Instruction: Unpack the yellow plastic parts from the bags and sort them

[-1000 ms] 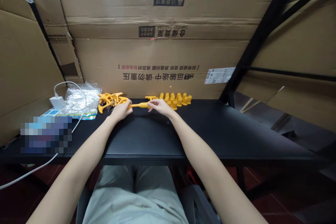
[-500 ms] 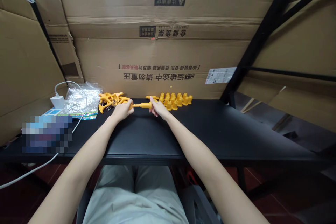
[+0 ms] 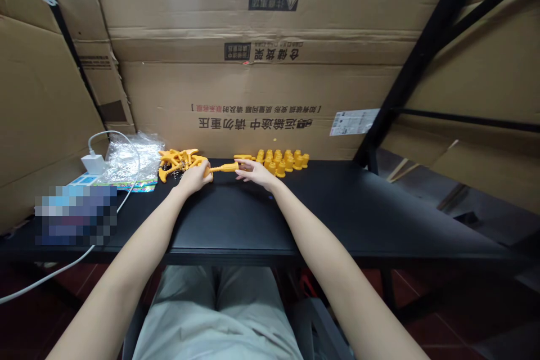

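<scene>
My left hand (image 3: 196,176) is closed around the left end of a yellow plastic piece (image 3: 228,167), which has a thin threaded-looking shaft and a thicker ribbed barrel. The piece lies roughly level above the black table, its barrel pointing right. At the barrel's right end is my right hand (image 3: 256,173), fingers stretched and apart, overlapping the tip; whether they touch it I cannot tell. Behind my left hand lies a pile of yellow branched parts (image 3: 179,158) with small dark bits among them. Beyond my right hand stand several yellow cup-like parts (image 3: 288,161) in rows.
Clear plastic bags (image 3: 135,157) lie at the left, beside a white charger (image 3: 93,164) whose cable (image 3: 130,185) runs over the table edge. A blurred-out item (image 3: 76,216) is in front. Cardboard (image 3: 253,84) walls the back; a black post (image 3: 405,79) rises at right.
My right hand has loosened from its grip on the barrel, its fingers straightening. The barrel's right end has tipped slightly upward. My left hand keeps its hold, shifted slightly.
</scene>
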A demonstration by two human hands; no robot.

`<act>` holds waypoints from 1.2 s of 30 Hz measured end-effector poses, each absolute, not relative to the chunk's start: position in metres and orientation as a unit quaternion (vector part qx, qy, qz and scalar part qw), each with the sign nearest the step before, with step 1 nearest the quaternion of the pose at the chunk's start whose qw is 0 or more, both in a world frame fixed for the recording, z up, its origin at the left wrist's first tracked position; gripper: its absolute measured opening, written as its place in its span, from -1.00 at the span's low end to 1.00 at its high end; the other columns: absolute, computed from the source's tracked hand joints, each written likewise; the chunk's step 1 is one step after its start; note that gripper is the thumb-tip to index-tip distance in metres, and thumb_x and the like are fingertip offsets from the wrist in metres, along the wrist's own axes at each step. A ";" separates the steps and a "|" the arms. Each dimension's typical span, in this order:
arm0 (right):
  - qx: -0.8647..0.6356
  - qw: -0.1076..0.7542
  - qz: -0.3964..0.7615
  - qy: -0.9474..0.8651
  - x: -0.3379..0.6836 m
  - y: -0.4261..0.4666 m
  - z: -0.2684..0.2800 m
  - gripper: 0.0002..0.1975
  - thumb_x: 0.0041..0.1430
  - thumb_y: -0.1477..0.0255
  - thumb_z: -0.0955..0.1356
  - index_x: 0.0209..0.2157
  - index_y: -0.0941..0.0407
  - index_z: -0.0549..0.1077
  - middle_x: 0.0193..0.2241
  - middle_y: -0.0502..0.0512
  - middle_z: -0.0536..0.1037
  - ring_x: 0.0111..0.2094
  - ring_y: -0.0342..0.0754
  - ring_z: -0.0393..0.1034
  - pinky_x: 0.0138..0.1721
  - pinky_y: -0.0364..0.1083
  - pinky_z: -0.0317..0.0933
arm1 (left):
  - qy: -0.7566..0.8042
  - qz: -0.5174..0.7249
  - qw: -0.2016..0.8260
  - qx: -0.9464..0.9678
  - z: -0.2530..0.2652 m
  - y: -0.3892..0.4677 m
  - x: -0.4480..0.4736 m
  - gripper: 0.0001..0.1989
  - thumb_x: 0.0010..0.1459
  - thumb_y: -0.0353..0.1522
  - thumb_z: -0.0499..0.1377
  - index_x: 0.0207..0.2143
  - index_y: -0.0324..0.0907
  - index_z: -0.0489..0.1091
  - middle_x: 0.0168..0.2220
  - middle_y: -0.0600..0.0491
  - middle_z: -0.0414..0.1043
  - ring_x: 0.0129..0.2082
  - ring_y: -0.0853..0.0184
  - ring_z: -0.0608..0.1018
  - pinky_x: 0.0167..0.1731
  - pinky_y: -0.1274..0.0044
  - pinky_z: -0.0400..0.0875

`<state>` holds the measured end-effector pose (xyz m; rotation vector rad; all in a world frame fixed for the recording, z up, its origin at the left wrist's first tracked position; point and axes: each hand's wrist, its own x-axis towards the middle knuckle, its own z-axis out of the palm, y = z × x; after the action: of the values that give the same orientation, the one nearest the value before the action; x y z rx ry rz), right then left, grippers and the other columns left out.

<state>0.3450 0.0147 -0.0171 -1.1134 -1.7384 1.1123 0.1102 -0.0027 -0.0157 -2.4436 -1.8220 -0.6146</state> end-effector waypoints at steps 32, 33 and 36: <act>-0.452 0.531 0.083 -0.712 0.336 0.039 -0.042 -0.62 0.13 0.39 0.35 0.01 0.11 0.39 -0.10 0.19 0.49 -0.26 -0.02 0.42 -0.11 0.03 0.28 | -0.521 -0.358 0.038 -0.774 -0.035 0.017 0.098 -0.41 0.12 -0.38 0.10 0.23 -0.19 0.11 -0.02 -0.10 0.40 0.00 0.21 0.45 0.03 0.35 0.33; -0.471 0.510 0.025 -0.719 0.337 0.036 -0.040 -0.63 0.16 0.41 0.33 0.03 0.11 0.39 -0.06 0.21 0.48 -0.20 0.01 0.41 -0.08 0.04 0.24 | -0.521 -0.348 0.049 -0.778 -0.035 0.019 0.097 -0.48 0.12 -0.38 0.09 0.17 -0.21 0.20 -0.01 -0.12 0.40 0.03 0.19 0.43 0.06 0.32 0.31; -0.521 0.402 -0.092 -0.747 0.337 0.028 -0.037 -0.65 0.23 0.48 0.26 0.05 0.11 0.39 0.00 0.24 0.46 -0.04 0.09 0.34 -0.01 0.06 0.12 | -0.528 -0.293 0.057 -0.795 -0.037 0.021 0.095 -0.65 0.11 -0.40 0.08 -0.03 -0.19 0.37 -0.02 -0.12 0.40 0.04 0.15 0.41 0.06 0.29 0.30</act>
<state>0.3369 0.0284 -0.0368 -1.3166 -1.8881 -0.2332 0.0955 0.0206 -0.0375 -2.4112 -1.6010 -0.8875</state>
